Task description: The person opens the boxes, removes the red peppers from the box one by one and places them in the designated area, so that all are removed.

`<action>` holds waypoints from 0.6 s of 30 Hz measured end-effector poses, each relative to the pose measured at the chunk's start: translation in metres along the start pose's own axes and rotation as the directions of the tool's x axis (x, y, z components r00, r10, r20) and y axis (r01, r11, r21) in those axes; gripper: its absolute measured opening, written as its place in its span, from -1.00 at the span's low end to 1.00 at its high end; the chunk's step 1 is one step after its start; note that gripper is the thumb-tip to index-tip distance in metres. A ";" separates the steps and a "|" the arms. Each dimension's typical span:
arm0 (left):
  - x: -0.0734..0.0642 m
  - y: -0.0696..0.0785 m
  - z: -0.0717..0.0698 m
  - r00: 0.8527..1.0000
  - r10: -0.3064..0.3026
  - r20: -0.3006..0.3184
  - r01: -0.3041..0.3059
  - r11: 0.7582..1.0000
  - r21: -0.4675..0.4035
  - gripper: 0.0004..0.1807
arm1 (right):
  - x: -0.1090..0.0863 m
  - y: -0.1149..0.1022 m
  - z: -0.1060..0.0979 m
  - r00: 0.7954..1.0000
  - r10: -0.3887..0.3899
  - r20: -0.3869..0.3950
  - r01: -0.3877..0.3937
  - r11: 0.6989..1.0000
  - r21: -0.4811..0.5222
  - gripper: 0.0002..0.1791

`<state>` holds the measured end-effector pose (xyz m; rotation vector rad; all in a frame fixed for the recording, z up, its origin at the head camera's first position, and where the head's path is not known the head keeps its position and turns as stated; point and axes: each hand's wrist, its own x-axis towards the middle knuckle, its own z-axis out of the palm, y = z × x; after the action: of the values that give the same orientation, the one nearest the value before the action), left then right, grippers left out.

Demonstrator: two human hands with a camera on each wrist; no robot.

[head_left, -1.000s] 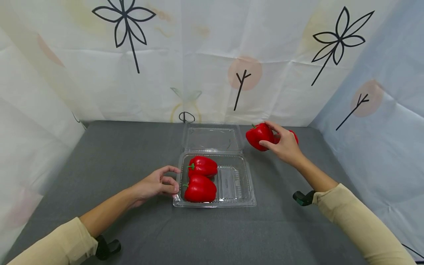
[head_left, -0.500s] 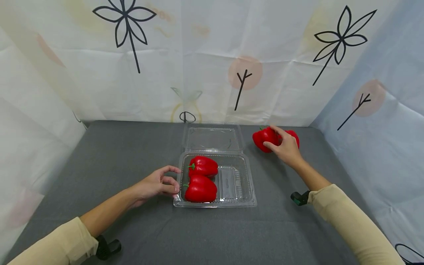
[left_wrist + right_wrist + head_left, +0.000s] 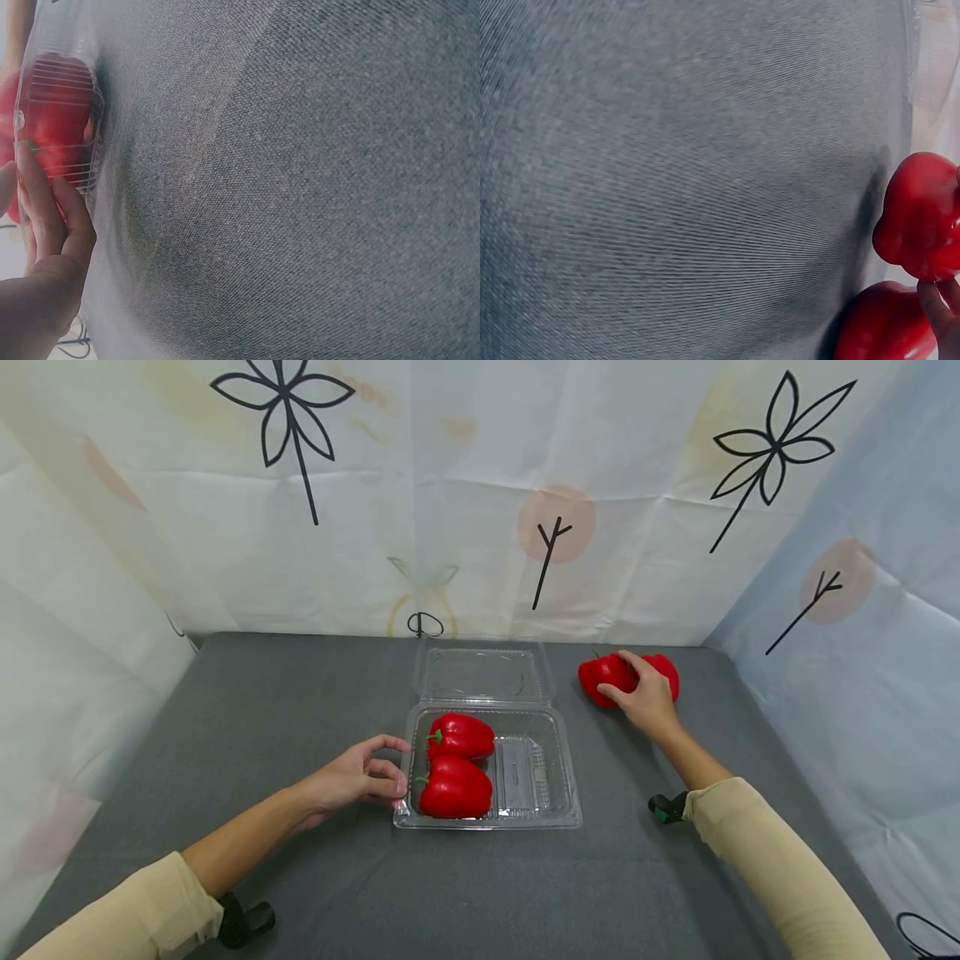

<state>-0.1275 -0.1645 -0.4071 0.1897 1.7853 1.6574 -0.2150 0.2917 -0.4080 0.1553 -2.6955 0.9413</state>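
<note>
A clear plastic clamshell container (image 3: pixel 525 814) lies with its lid (image 3: pixel 480 672) folded back. Two red bell peppers, the rear one (image 3: pixel 461 737) and the front one (image 3: pixel 456 789), lie on their sides in its left half. My left hand (image 3: pixel 352 777) holds the container's left rim between thumb and bent fingers, also visible in the left wrist view. At the back right, my right hand (image 3: pixel 647 697) grips another red bell pepper (image 3: pixel 600 679) between thumb and fingers. Close behind that hand sits one more red bell pepper (image 3: pixel 664 672), partly hidden; the right wrist view shows it beside the held bell pepper (image 3: pixel 922 217).
Grey cloth (image 3: pixel 300 693) covers the table. A patterned white curtain (image 3: pixel 480 510) rises along the back edge, with further curtain at both sides. A thin dark cable loop (image 3: pixel 926 931) shows at the lower right.
My right hand has moved a little right and down with the bell pepper, closer to the other pepper there. The left hand and the container have stayed in place.
</note>
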 end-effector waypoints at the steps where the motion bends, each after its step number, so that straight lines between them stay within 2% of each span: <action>1: 0.000 0.000 0.000 1.000 0.000 0.001 0.000 1.000 -0.001 -0.29 | 0.000 0.001 0.001 1.000 0.008 0.006 -0.008 1.000 -0.003 -0.31; 4: 0.001 0.000 0.000 1.000 -0.001 0.002 0.001 1.000 -0.002 -0.28 | -0.001 0.003 0.003 1.000 0.013 0.023 -0.012 1.000 -0.007 -0.29; 12: 0.001 -0.001 0.000 1.000 0.000 0.008 0.000 1.000 -0.002 -0.27 | 0.000 0.006 0.010 0.998 -0.067 0.012 0.067 0.998 -0.018 -0.27; 18: 0.000 -0.001 0.000 1.000 0.004 0.011 -0.004 1.000 -0.001 -0.27 | 0.000 0.004 0.013 0.999 -0.042 0.031 0.043 0.999 -0.016 -0.23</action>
<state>-0.1278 -0.1647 -0.4077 0.2017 1.7775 1.6566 -0.2190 0.2867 -0.4204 0.2243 -2.7160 0.9105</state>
